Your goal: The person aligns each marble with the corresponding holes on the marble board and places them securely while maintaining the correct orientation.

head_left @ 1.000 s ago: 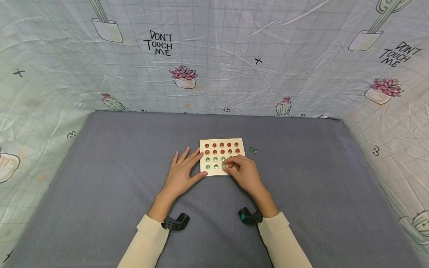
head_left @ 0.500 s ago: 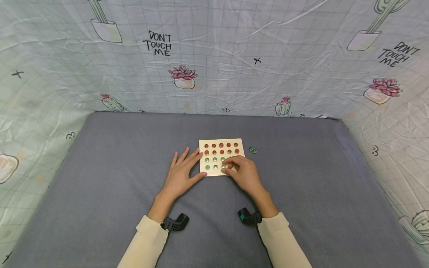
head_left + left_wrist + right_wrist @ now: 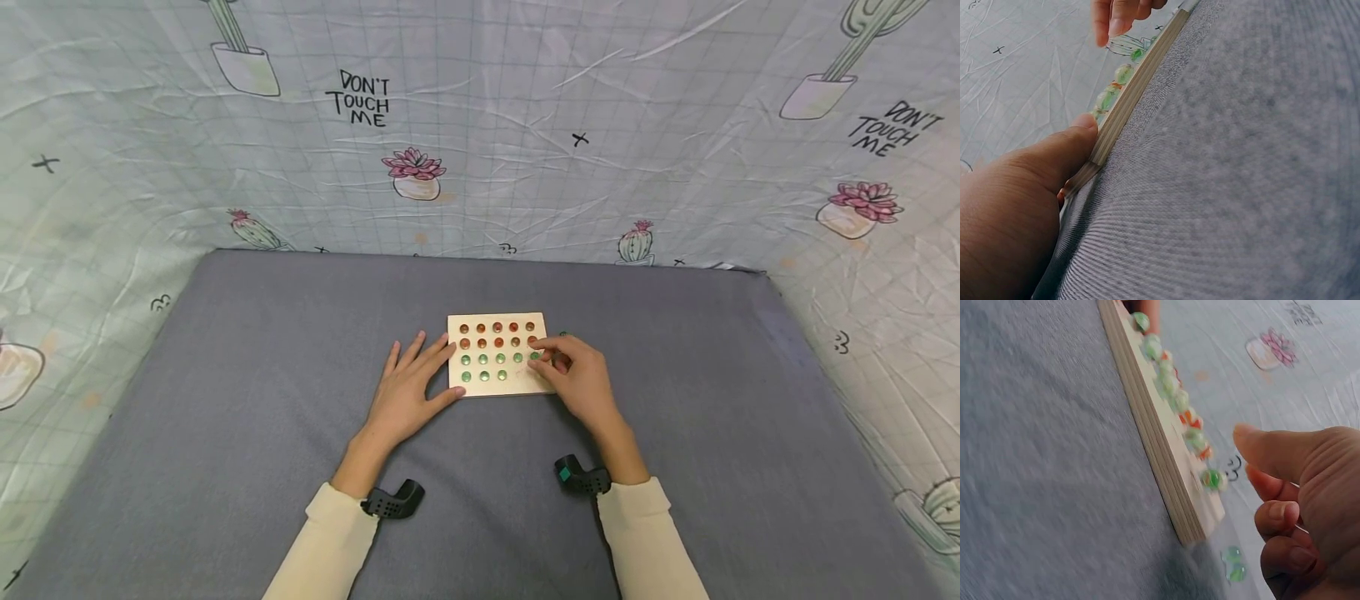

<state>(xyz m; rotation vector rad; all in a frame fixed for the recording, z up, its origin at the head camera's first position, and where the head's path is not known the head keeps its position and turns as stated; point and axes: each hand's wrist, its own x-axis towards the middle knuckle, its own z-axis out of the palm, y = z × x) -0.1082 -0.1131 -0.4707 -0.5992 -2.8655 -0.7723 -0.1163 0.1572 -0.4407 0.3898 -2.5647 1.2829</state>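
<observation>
A pale wooden board [image 3: 512, 385] holds glass marbles in rows: red-orange marbles [image 3: 497, 327] in the two far rows, green marbles [image 3: 483, 360] in the two near ones. In the nearest row, three green marbles sit toward the left. My left hand [image 3: 405, 398] rests at the board's left side, fingers spread along the edge and thumb [image 3: 1085, 122] on the near corner. Above the board's right end is my right hand [image 3: 581, 379]; in the right wrist view its thumb and bent fingers stand apart with nothing between them. A green marble [image 3: 1213, 480] sits just beyond them.
Two loose green marbles [image 3: 1234, 562] lie on the grey cloth [image 3: 675, 400] beyond the board's right end; the right hand partly hides them in the head view. A printed fabric wall [image 3: 480, 125] encloses the back and sides.
My right hand has moved right from the near row to the board's right end, uncovering the third green marble in that row. The left hand has stayed in place.
</observation>
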